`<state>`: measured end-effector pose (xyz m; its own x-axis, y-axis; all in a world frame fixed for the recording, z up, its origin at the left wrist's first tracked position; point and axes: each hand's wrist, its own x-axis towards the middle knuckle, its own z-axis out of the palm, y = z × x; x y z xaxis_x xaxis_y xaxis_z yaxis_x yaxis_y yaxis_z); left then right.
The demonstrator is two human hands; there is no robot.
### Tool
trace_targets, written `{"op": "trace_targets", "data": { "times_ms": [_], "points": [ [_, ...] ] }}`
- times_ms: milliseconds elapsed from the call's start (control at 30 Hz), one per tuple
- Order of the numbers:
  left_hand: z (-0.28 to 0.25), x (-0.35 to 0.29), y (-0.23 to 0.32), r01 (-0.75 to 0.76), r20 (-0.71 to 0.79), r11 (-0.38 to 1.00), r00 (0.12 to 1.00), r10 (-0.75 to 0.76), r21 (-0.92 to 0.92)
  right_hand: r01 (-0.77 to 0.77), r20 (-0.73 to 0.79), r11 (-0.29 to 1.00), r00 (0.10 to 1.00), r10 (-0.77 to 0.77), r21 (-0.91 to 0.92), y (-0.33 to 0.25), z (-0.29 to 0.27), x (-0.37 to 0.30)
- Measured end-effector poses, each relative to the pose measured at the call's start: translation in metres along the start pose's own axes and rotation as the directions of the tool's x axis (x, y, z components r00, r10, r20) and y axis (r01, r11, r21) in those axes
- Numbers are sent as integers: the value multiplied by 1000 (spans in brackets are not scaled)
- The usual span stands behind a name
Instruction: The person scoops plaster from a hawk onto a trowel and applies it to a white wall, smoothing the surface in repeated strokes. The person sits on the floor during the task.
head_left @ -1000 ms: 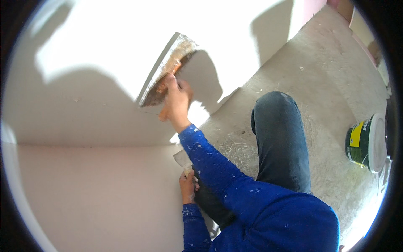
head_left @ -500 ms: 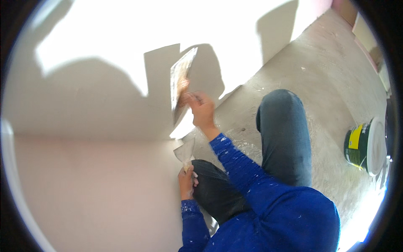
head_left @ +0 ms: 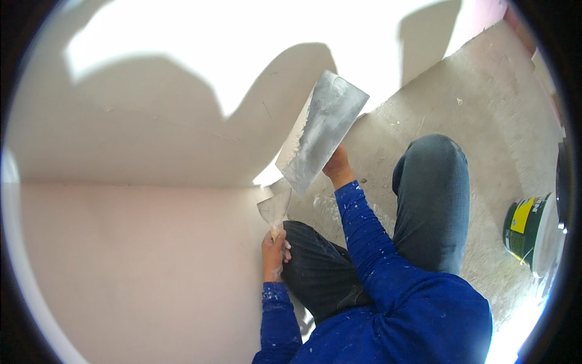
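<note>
My right hand (head_left: pixel 338 164) is closed behind a rectangular plastering trowel (head_left: pixel 330 130); the trowel's handle is hidden by its blade. The grey metal face is turned up toward me, with pale plaster along its left long edge. It is held apart from the wall (head_left: pixel 182 139). Lower and to the left, my left hand (head_left: pixel 274 252) grips a putty knife (head_left: pixel 274 209) by its light handle, with the wide blade pointing up. That hand is beside my bent knee, close to the lower-left wall surface (head_left: pixel 133 261).
On the right, a dark green bucket (head_left: pixel 522 233) with a yellow label and pale lid stands on the dusty concrete floor (head_left: pixel 485 115). Sunlight and shadows fall across the far wall. My bent legs (head_left: pixel 431 200) take up the middle.
The trowel has come away from the wall and moved right, turning its flat face upward. My left hand and the putty knife have barely moved. The view has shifted slightly.
</note>
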<state>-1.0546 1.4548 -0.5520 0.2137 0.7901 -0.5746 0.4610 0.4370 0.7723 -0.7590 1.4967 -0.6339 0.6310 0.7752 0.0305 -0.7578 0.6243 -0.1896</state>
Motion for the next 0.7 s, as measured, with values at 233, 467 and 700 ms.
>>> {"op": "trace_targets", "data": {
  "times_ms": [233, 467, 700],
  "points": [
    [2, 9, 12, 7, 15, 997, 1000, -8, 82, -85, -27, 996, 996, 85, 8, 5, -25, 0],
    [-9, 36, 33, -130, 16, 991, 991, 130, 31, 10, -205, 988, 978, -43, -157, 22, -72, -15],
    [-35, 58, 64, -412, -92, 911, 909, 407, -39, 38, -299, 957, 946, -127, -288, 50, -96, -31]
  ]
}}
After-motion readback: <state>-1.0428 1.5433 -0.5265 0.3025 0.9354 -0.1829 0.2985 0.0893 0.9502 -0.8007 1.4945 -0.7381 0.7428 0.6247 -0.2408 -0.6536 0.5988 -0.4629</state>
